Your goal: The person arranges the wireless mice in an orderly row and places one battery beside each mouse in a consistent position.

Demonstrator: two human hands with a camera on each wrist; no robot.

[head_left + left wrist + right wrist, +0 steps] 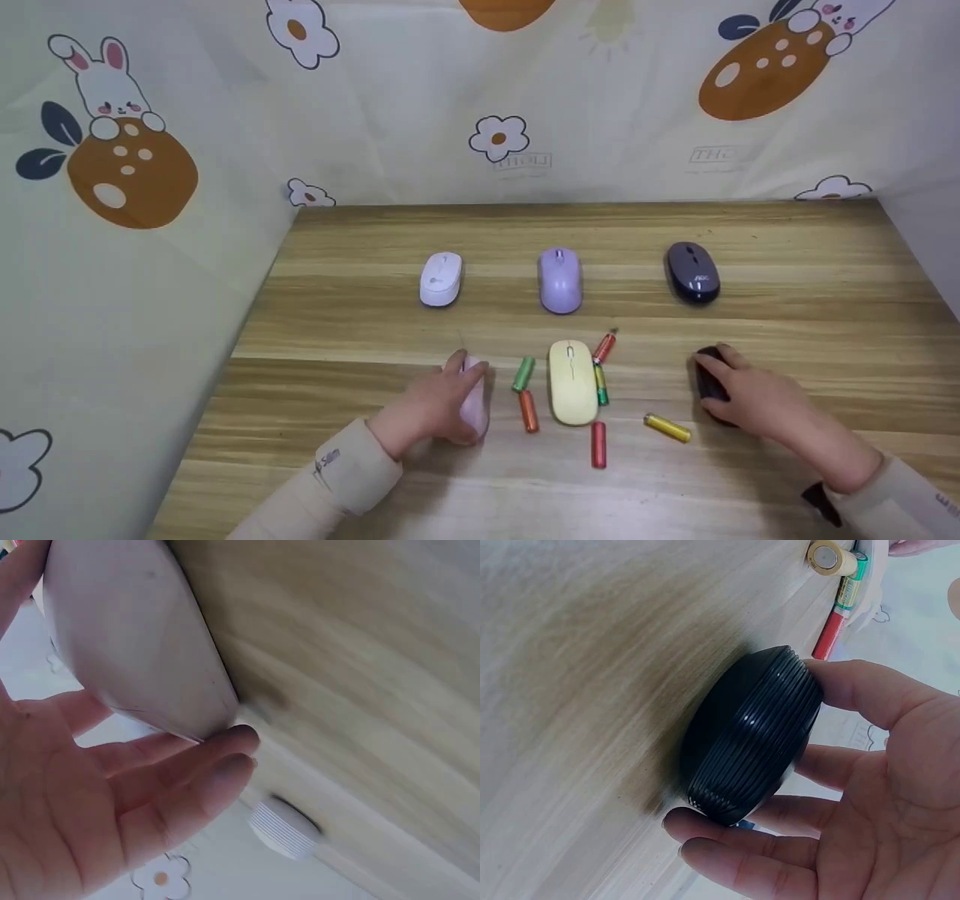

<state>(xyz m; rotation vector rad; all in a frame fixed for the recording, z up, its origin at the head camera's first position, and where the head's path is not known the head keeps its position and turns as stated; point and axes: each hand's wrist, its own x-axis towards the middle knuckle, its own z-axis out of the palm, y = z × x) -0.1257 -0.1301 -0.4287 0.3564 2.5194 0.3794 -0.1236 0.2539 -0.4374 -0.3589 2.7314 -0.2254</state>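
Note:
My left hand (429, 409) grips a pale pink computer mouse (475, 405) by its sides, left of the batteries. In the left wrist view, the mouse (131, 637) looks slightly tilted, and the fingers curve along its edge. Over on the right, my right hand (769, 405) holds a black computer mouse (709, 381) between thumb and fingers. Its ribbed side (761, 739) faces the right wrist camera. Between the hands lies a yellow mouse (573, 382), touched by neither.
Around the yellow mouse lie several loose batteries, among them a green one (523, 373), an orange one (529, 412), a red one (598, 445) and a yellow one (667, 427). Farther back stand a white mouse (441, 279), a purple mouse (560, 281) and a dark grey mouse (692, 271).

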